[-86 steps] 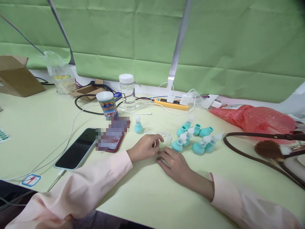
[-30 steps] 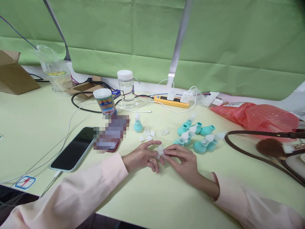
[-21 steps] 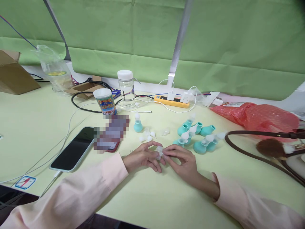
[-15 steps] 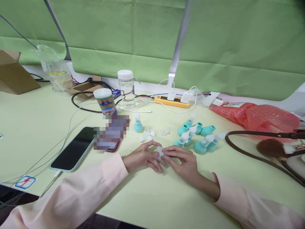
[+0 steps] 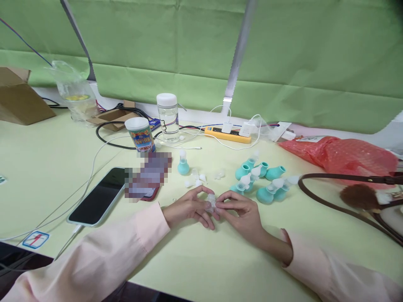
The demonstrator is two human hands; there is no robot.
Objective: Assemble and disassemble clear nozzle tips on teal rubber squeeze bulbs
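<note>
Biggest thing on my feed was the green sheet [image 5: 157, 42] covering the wall, then the pale table [image 5: 201, 260] below it. A red plastic bag [image 5: 352, 159] lay over on the right, clear of the working spot.

Both of my wearer's hands met low over the table, probably so one could steady while the other did the fine stuff. The left hand [image 5: 190, 207] had its index finger bent over the top, thumb against the near side and the other fingers loosely curled below. The right hand [image 5: 241, 214] was narrowed to a thumb-and-index pinch at the side.

A phone [image 5: 99, 197] sat off to the left. The teal bulbs [image 5: 275, 173] were bunched just past the right hand, I'd guess for easy reach, with one lone bulb [image 5: 183, 167] set apart, upright with a clear top.

The clear plastic piece [image 5: 211, 201] was between the two sets of fingertips. Its long axis looked roughly up-and-down in my view, far end toward the wall; too blurry to tell which end was which. Tiniest were the white bits [image 5: 198, 183], loose just beyond the left hand.
</note>
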